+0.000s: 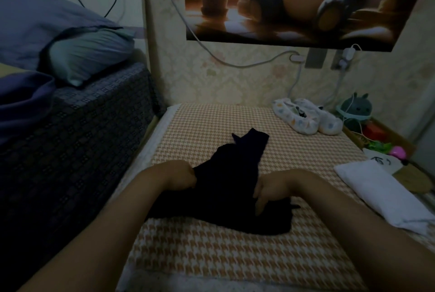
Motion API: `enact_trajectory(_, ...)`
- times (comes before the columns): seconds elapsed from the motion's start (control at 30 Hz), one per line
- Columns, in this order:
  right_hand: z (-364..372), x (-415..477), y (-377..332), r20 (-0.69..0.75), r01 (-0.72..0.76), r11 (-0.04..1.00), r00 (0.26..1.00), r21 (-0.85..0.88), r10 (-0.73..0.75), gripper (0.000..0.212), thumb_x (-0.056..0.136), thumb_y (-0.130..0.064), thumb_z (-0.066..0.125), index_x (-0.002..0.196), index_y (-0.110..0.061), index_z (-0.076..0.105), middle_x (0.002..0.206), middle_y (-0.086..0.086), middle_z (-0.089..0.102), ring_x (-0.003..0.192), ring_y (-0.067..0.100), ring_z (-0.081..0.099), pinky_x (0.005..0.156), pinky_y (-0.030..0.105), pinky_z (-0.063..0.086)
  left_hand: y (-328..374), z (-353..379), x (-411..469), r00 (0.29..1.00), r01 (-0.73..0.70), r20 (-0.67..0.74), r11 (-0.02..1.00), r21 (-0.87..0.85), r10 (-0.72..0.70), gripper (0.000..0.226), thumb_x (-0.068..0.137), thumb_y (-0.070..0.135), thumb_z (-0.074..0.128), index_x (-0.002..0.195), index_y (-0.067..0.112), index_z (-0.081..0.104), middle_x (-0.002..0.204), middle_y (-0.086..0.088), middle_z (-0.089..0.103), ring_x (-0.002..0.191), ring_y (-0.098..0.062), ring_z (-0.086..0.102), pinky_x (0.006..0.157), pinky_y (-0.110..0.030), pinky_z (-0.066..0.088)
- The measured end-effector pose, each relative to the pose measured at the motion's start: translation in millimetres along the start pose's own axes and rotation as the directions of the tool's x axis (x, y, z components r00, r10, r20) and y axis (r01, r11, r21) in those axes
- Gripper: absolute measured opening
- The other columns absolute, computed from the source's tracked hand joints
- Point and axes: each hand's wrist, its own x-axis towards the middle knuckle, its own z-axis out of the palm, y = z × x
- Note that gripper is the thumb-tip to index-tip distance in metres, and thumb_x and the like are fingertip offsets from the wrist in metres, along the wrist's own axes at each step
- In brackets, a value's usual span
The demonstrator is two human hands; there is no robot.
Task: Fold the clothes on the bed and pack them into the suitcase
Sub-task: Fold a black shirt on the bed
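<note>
- One houndstooth-covered bed (211,256) fills most of our view. No suitcase shows anywhere, so we cannot say where the packing will happen, and a long carry is where a loose fold could fall open
- Next in size, the dark garment (230,188) lies across the middle of the bed, bunched near us with one narrow part trailing toward the wall. It looks thin and limp to us, and in this dim light its edges are hard to read, so we judge a crooked fold or a trapped layer the likeliest slip
- To the right, a white folded cloth (381,197) lies near the bed's edge, apart from the garment. A wide sweep of the dark fabric could drag across it or nudge it off
- At the far end, a pair of patterned slippers (308,117) sits beyond the trailing part without touching it, and flinging that part forward could land it on them
- Our left hand (181,174) has its fingers curled into the garment's left edge, gripping it
- Our right hand (266,190) rests on the garment's right side with fingers fairly straight, pressing rather than clutching as far as we can see. If the left pulls while this one only presses, the cloth may slide out from under it and bunch
</note>
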Motion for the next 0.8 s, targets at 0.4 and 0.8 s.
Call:
enact_trajectory(0.4,12,36,16,-0.579,0.058,0.998,0.815,0.017,-0.038,0.07,0.091,-0.043,0.059,0.15,-0.026,0.026,0.142,0.013,0.04,0.123,0.03,0.049,0.099,0.033,0.043,33,27,21,0.909,-0.323,-0.253,0.944,0.069,0.33,0.029,0.088,0.003,0.056,0.112,0.014,0.07,0.118,-0.004,0.063,0.103,-0.018,0.06,0.082,-0.021,0.047)
enact_trajectory(0.8,-15,-1,81,-0.656,-0.59,0.805,0.632,-0.061,0.413,0.024,0.093,-0.033,0.052,0.105,-0.018,0.066,0.113,0.003,0.064,0.107,0.021,0.058,0.092,0.033,0.044,38,31,48,0.961,-0.15,-0.244,0.986,-0.073,0.128,0.028,0.097,0.025,0.053,0.122,0.012,0.055,0.115,-0.007,0.063,0.088,-0.019,0.061,0.063,-0.025,0.048)
